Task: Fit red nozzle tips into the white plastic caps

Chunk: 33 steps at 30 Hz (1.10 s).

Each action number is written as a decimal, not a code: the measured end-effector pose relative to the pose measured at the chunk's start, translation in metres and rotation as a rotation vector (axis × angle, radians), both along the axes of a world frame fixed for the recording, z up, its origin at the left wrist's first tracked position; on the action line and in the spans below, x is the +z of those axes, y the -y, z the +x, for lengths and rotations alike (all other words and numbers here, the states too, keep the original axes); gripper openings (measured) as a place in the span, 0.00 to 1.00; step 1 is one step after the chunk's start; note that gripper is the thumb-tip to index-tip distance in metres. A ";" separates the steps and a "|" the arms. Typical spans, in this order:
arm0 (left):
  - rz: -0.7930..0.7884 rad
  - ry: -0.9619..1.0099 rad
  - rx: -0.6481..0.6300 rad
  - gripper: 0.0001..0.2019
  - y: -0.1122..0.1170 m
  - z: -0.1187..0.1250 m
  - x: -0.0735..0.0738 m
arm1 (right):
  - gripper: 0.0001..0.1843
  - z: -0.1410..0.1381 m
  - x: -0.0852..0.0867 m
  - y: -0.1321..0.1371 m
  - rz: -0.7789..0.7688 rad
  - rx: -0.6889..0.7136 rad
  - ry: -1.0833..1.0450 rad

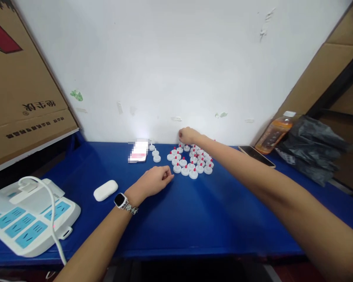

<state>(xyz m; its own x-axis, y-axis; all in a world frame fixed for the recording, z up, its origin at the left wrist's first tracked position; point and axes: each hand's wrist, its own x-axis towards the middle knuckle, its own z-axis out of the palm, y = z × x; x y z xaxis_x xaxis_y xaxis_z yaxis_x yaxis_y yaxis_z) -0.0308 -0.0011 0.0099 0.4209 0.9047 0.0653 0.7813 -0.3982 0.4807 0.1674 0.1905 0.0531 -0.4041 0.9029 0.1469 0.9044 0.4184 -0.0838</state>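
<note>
In the head view, the red-tipped white caps [193,175] are sitting in a loose cluster on the blue table [211,219], in front of the wall [164,70]. Each one is standing on its round base with its red tip pointing up, so its axis is running vertically. A short row of plain white caps [157,159] is lying to the left of the cluster, beside a glowing phone [139,152]; its line is running toward the wall.

The left hand [158,180] is resting low, just in front of the gap between row and cluster. Its fingers are curling in and its thumb is lying close to them; I cannot tell whether anything is pinched there. The right hand [188,135] is bending over the cluster's far side, near the wall, with fingers narrowly folded; what they may be holding is hidden.

The wall is bounding the table's back edge, close behind the caps, while open blue surface is stretching from the cluster's front to the near edge. A white case [106,190] is lying left of the left hand. The right forearm is crossing over the cluster's right side, and a dark phone [257,156] is lying beyond it.
</note>
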 end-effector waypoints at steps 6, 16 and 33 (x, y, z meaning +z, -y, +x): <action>-0.019 -0.195 0.184 0.14 -0.001 -0.018 0.008 | 0.13 -0.065 0.011 0.014 -0.075 0.049 -0.186; -0.028 -0.200 0.202 0.12 -0.004 -0.020 0.008 | 0.19 -0.148 -0.011 -0.001 -0.194 -0.245 -0.360; 0.346 0.190 0.313 0.13 0.004 0.004 0.014 | 0.07 -0.031 0.012 0.105 -0.232 0.201 -0.939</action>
<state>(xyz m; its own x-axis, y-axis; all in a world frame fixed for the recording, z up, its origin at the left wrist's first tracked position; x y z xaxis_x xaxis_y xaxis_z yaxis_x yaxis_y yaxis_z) -0.0267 -0.0054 0.0238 0.0838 0.8975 0.4330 0.8001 -0.3196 0.5076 0.1366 0.0857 0.0656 -0.3629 0.8772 0.3144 0.3428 0.4394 -0.8303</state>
